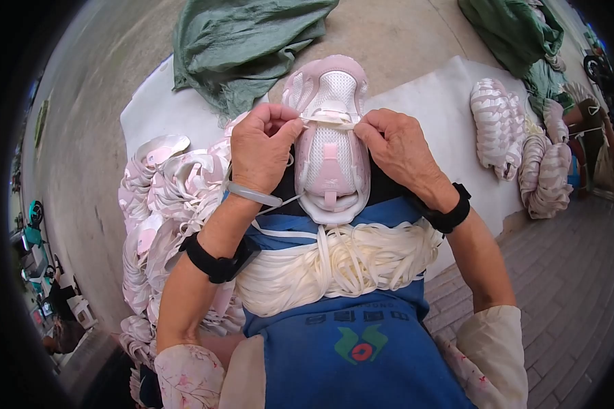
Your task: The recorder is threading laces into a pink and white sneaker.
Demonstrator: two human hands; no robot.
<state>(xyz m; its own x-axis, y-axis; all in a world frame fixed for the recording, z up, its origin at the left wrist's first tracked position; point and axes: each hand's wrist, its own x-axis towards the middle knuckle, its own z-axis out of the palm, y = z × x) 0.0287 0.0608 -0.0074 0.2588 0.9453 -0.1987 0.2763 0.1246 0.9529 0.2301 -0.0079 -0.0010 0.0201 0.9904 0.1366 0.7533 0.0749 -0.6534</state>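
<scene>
A pink and white shoe upper rests on my lap, its mesh toe end pointing away from me. Across its middle runs a cream shoelace. My left hand pinches the lace at the upper's left edge between thumb and forefinger. On the other side, my right hand is closed on the lace's flat right-hand stretch. A thick bundle of loose cream laces lies across my waist, over the blue apron. Around my left wrist sits a pale band.
Many pink and white shoe uppers are heaped at my left. Stacked, laced uppers lie at right on a white sheet. A green sack is spread ahead, another at far right. Someone else's arm shows at the right rim.
</scene>
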